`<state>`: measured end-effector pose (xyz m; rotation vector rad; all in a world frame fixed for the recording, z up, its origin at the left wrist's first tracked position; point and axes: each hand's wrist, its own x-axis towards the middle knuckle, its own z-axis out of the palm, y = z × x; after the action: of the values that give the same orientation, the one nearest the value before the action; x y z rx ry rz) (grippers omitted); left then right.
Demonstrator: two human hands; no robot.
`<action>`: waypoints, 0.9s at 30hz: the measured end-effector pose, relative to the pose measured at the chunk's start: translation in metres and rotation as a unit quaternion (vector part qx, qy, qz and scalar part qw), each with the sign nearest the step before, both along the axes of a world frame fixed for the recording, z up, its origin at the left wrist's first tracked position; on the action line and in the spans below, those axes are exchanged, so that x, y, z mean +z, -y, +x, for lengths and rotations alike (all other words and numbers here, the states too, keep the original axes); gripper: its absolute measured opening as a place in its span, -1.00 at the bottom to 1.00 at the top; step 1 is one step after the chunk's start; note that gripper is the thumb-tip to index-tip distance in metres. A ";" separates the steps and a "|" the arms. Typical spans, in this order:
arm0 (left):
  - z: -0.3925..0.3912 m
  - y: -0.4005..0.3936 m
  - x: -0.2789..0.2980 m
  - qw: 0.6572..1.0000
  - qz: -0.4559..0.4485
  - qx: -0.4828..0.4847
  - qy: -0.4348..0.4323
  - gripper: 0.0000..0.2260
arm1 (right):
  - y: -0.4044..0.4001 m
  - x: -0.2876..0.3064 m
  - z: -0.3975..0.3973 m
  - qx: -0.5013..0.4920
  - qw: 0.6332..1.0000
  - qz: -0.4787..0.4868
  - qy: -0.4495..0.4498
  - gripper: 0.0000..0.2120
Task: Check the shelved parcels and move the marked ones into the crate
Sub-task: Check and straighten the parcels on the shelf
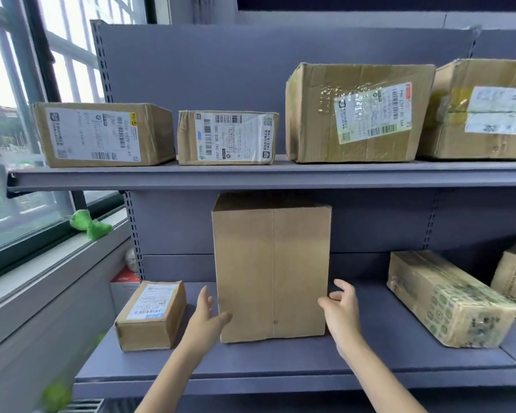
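we face a grey shelving unit beside a window, with parcels lined along its two boards so their labels face outward for reading. on the upper board sit a big taped box with a wrinkled label, a flat labelled box at the far left, and a smaller labelled box between them; another carton shows at the right edge. on the lower board the tall plain box stands upright in the middle, its near face bare with no label showing, which we judge is why we reach for it: it needs turning before we can tell if it is marked. to its right a printed carton lies at an angle, and to its left lies a small labelled parcel. our left hand is spread, fingers straight, thumb touching the box's lower left edge. our right hand is loosely spread at the lower right edge, not yet clamped. no crate is in sight.
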<state>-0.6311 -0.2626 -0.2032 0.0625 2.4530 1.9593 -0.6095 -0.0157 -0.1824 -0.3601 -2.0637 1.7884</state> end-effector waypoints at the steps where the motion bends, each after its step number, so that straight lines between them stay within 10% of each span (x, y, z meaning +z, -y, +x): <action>1: -0.003 0.003 -0.001 1.000 -0.003 0.002 0.005 -0.28 | -0.005 0.001 -0.006 -0.008 1.000 0.005 0.012 -0.49; 9: -0.018 0.003 -0.016 0.994 -0.082 -0.023 0.062 -0.45 | -0.020 -0.007 -0.025 0.149 0.980 0.026 0.128 -0.31; 27: 0.052 0.001 0.033 0.993 0.086 0.050 -0.065 -0.54 | -0.017 0.005 0.057 0.082 0.986 -0.099 -0.107 -0.48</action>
<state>-0.5791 -0.2640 -0.1697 0.0694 2.4000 2.2753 -0.5530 0.0012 -0.1777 -0.0489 -1.8185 2.0380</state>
